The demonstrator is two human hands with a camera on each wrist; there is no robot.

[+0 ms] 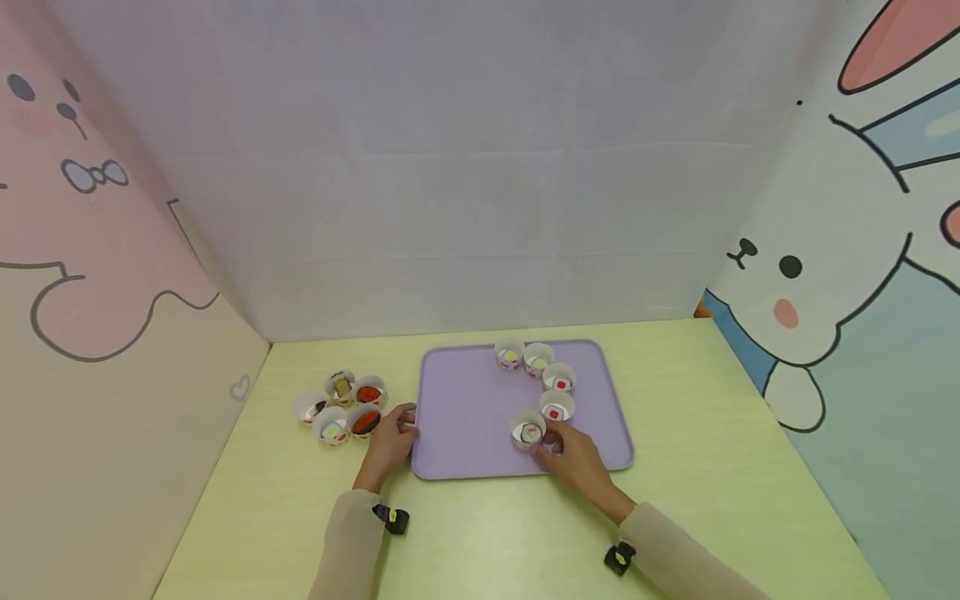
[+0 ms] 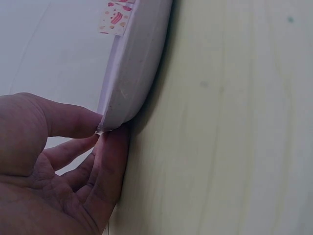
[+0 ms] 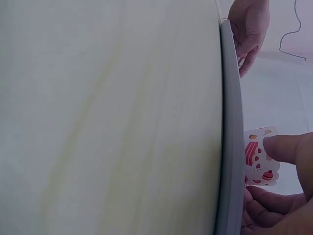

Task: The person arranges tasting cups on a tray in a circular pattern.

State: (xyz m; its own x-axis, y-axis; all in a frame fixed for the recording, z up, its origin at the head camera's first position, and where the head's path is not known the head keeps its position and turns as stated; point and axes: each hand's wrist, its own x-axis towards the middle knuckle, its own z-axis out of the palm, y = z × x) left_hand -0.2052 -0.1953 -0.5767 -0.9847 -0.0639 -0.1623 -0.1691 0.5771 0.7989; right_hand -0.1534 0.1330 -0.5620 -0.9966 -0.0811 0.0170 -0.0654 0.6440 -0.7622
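Note:
My left hand (image 1: 390, 442) pinches the left edge of a lilac tray (image 1: 468, 404), thumb on top and fingers underneath. In the left wrist view the thumb and fingers meet at the tray's rim (image 2: 139, 63). My right hand (image 1: 579, 460) grips a white paper cup (image 1: 519, 422) near the tray's front, with a small sushi-roll-like piece inside. The right wrist view shows red cake prints on this cup (image 3: 259, 159), with the thumb on its side. Several similar cups curve up the tray from it, among them a cup with a red-centred piece (image 1: 567, 402).
Left of the tray several more paper cups stand clustered on the pale wood table (image 1: 495, 533), one holding an orange-red piece (image 1: 369, 393). A pale curtain (image 1: 465, 192) hangs behind the table. Cartoon-printed panels (image 1: 795, 333) flank both sides.

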